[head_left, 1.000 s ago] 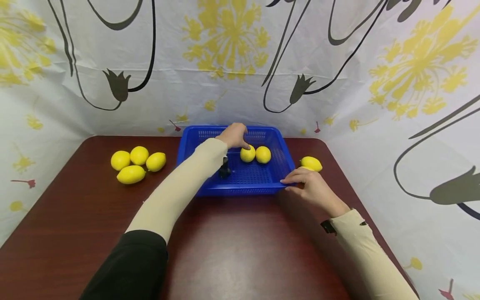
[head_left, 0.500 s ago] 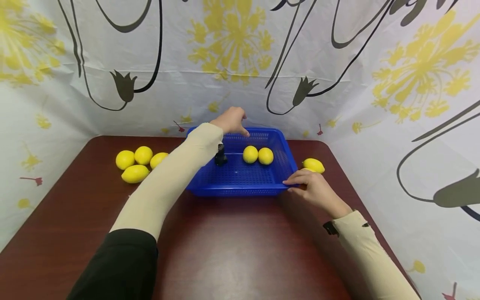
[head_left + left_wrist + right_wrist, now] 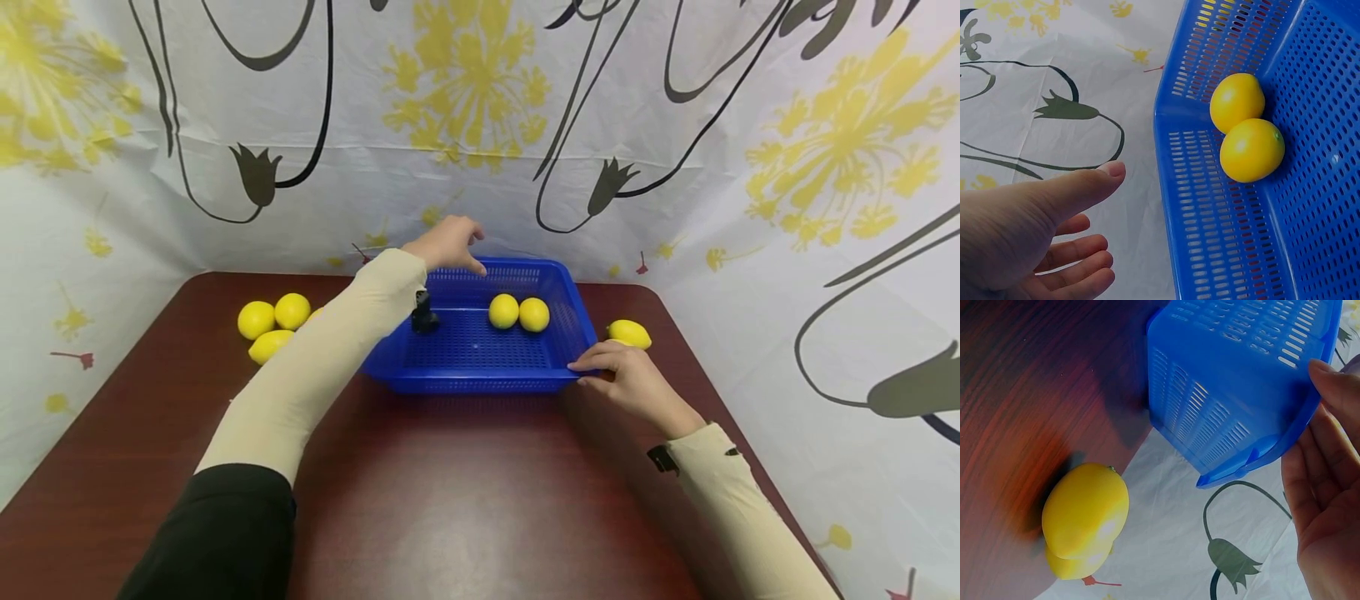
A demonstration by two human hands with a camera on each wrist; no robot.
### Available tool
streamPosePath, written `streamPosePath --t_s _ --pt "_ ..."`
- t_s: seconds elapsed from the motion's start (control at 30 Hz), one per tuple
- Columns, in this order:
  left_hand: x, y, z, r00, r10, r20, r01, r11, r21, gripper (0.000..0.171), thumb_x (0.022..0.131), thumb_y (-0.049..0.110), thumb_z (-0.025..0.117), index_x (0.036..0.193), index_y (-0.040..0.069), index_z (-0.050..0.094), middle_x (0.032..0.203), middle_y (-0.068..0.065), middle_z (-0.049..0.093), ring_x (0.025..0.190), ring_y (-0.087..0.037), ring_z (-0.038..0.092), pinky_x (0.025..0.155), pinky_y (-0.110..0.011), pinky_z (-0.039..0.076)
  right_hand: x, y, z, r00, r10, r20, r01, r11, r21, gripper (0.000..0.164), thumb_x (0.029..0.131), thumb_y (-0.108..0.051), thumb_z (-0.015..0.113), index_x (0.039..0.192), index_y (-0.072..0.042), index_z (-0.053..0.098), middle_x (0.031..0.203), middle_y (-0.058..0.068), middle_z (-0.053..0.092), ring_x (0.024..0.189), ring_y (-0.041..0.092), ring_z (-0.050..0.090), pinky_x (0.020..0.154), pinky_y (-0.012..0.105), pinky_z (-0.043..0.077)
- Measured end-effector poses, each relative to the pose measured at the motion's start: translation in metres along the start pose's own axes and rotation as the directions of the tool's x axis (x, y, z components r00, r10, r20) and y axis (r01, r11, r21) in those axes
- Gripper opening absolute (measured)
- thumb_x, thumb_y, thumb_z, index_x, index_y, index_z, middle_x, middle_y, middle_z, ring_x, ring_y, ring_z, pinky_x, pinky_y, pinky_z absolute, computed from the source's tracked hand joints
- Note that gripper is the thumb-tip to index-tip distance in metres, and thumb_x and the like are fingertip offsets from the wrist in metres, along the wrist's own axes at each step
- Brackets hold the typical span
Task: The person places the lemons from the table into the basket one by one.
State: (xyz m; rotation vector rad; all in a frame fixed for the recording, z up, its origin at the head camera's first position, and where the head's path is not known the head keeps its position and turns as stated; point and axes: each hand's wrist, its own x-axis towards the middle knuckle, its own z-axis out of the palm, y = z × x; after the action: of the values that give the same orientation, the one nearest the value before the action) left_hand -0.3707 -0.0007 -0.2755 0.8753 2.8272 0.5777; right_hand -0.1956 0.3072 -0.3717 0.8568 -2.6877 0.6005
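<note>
Two lemons [image 3: 503, 311] lie side by side in a blue plastic basket [image 3: 480, 375] with perforated walls. My left hand [image 3: 448, 243] hovers over the basket's back left, fingers loosely bent and holding nothing; in the left wrist view this hand [image 3: 1054, 231] is apart from the basket wall [image 3: 1194, 206]. At the front right corner, my right hand [image 3: 626, 379] pinches the basket rim between thumb and fingers. The right wrist view shows the thumb [image 3: 1329, 381] on one side of that rim and the fingers on the other.
Several lemons [image 3: 256, 320] sit together on the brown table [image 3: 465, 483] left of the basket, partly behind my left sleeve. Two more lemons [image 3: 1085, 512] lie to its right. A patterned white cloth [image 3: 352, 167] hangs behind and beside the table.
My left hand has risen from beside the lemons in the basket and moved back and left, with nothing in it. The right hand stays on the rim. The head view has shifted slightly.
</note>
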Motion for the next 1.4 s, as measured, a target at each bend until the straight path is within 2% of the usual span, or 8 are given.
streamPosePath --t_s 0.33,0.67,1.03,1.4 --pt "-0.021 -0.017 -0.011 1.000 0.019 -0.013 -0.020 0.998 -0.058 0.068 0.085 0.029 0.078 0.143 0.005 0.049 0.142 -0.017 0.055 0.132 -0.031 0.051 0.111 -0.043 0.043 0.000 0.001 0.001 1.000 0.003 0.003 -0.003 1.000 -0.006 0.023 0.079 -0.007 0.081 0.101 -0.015 0.080 0.099 -0.001 0.074 0.093 0.015 0.068 0.078 0.036 0.059" --pt "-0.042 -0.044 -0.025 0.996 0.030 -0.083 -0.036 0.997 -0.073 0.068 0.083 0.028 0.079 0.140 0.004 0.053 0.138 -0.020 0.058 0.129 -0.035 0.054 0.111 -0.044 0.042 0.000 -0.001 -0.001 1.000 0.023 0.013 -0.022 1.000 -0.013 0.023 0.080 -0.008 0.080 0.102 -0.016 0.079 0.099 -0.002 0.074 0.094 0.015 0.068 0.078 0.036 0.059" --pt "-0.065 -0.070 -0.025 0.994 0.042 -0.100 -0.054 0.991 -0.119 0.067 0.083 0.025 0.080 0.140 0.005 0.053 0.138 -0.018 0.058 0.129 -0.035 0.054 0.109 -0.048 0.044 0.000 -0.001 0.001 0.999 0.032 0.013 -0.032 0.999 0.002 0.023 0.081 -0.007 0.080 0.102 -0.016 0.079 0.100 -0.002 0.074 0.095 0.016 0.068 0.080 0.037 0.058" --pt "-0.094 -0.093 -0.021 0.992 0.008 -0.127 -0.030 0.984 -0.175 0.065 0.086 0.022 0.077 0.142 0.005 0.051 0.143 -0.017 0.053 0.130 -0.034 0.051 0.108 -0.050 0.046 -0.001 -0.001 0.000 0.999 0.032 0.003 -0.032 0.999 0.006 0.024 0.080 -0.007 0.080 0.102 -0.017 0.079 0.100 -0.002 0.074 0.095 0.015 0.067 0.079 0.036 0.058"
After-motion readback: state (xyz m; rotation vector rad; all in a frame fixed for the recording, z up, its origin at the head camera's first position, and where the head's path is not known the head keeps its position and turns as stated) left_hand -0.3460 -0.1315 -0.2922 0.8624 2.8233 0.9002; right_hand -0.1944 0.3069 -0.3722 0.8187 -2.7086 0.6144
